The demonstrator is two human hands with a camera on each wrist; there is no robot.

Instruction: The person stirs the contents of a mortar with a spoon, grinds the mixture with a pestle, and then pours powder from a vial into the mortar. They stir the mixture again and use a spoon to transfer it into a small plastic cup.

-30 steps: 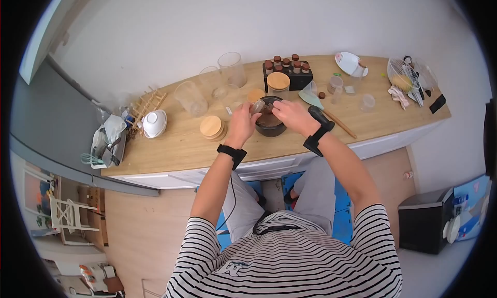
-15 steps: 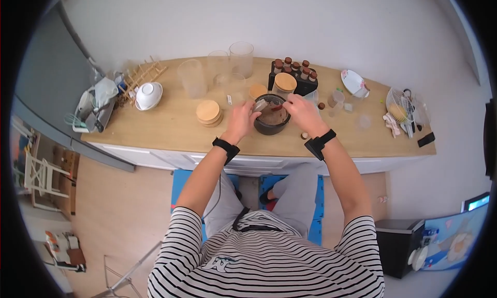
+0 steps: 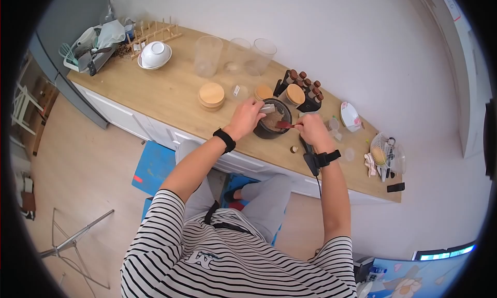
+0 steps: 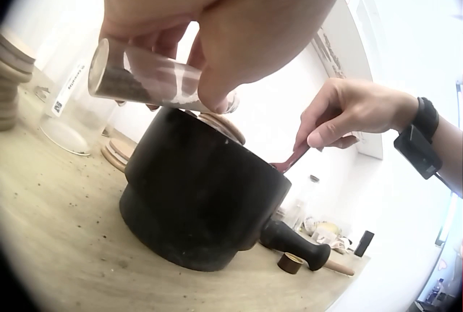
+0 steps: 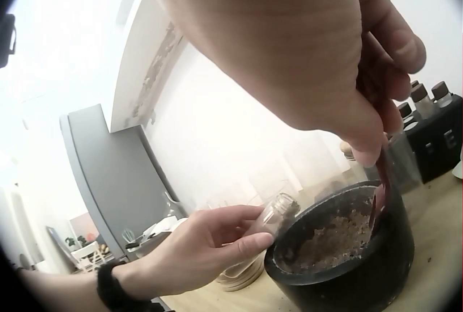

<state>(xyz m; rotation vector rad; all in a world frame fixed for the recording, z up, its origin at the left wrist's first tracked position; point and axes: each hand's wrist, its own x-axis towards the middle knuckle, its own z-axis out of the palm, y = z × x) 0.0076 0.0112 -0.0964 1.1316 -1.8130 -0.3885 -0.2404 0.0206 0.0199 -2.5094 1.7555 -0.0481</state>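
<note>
A black mortar on the counter holds brown crumbly powder. My left hand grips a small clear glass jar lying tilted above the rim, its mouth toward the mortar. Some dark and pale grains show inside the glass. In my right hand is a small red spoon, pinched by its handle, its head down in the powder near the inner wall. A black pestle lies beside the mortar, and a small brown cap stands close to it.
Behind the mortar are a jar with a wooden lid and a black rack of brown-capped jars. Wooden-lidded containers and tall clear cylinders stand left. White bowls sit farther left; a wire basket is right.
The head view has turned. My right hand has moved toward the near right side of the mortar, bringing the red spoon into plain sight. My left hand keeps the jar over the rim.
</note>
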